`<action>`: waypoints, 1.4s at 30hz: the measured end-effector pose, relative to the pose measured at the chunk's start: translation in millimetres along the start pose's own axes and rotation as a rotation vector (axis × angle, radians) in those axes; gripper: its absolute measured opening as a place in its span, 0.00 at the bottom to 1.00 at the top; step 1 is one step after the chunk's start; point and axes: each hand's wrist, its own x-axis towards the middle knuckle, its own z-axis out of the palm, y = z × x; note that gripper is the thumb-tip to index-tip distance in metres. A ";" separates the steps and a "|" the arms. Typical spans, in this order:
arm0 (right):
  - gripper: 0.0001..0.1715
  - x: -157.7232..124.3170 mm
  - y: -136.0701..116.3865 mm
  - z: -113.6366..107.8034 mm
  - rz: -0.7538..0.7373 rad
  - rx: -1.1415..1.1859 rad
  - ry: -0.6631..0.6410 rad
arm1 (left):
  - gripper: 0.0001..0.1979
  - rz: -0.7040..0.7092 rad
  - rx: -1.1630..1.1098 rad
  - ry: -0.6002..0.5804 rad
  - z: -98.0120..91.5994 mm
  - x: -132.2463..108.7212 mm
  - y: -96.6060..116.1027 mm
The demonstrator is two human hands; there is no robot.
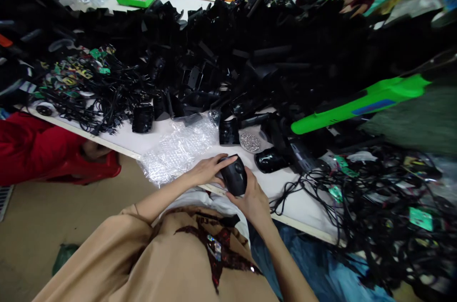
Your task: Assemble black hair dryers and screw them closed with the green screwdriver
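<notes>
The fingers of the left hand (207, 172) and right hand (253, 197) clasp a black casing (233, 178) above the counter's (303, 207) near edge. This piece seems under way; loose black shells (228, 131) beyond appear unfinished.

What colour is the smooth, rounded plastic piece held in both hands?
The smooth, rounded plastic piece is black; the head view shows it best.
</notes>
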 end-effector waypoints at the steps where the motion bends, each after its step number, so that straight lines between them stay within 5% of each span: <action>1: 0.50 0.2 2.1 1.7 -0.010 0.040 0.015 | 0.45 -0.010 0.022 -0.003 -0.6 0.3 0.2; 11: 0.54 -17.3 14.7 28.4 -0.026 0.110 0.255 | 0.47 -0.036 0.057 -0.052 -17.1 -1.0 14.4; 16: 0.55 -18.3 12.6 31.0 -0.075 0.022 0.245 | 0.50 0.181 0.252 -0.024 -17.1 7.4 21.7; 20: 0.55 -15.3 11.7 25.2 -0.102 0.008 0.253 | 0.48 0.359 0.435 -0.146 -15.7 20.1 29.3; 25: 0.56 -18.9 19.6 19.9 -0.062 0.019 0.264 | 0.35 0.454 0.514 -0.205 -17.3 29.4 28.2; 29: 0.46 -24.6 31.3 23.2 -0.047 0.055 0.259 | 0.32 0.490 0.581 -0.182 -18.0 29.1 24.0; 37: 0.07 -27.5 50.1 20.9 -0.047 0.163 0.336 | 0.32 0.497 0.710 -0.181 -18.1 33.9 27.9; 42: 0.09 -25.8 47.8 22.6 -0.093 0.109 0.362 | 0.32 0.475 0.739 -0.197 -18.6 35.9 34.4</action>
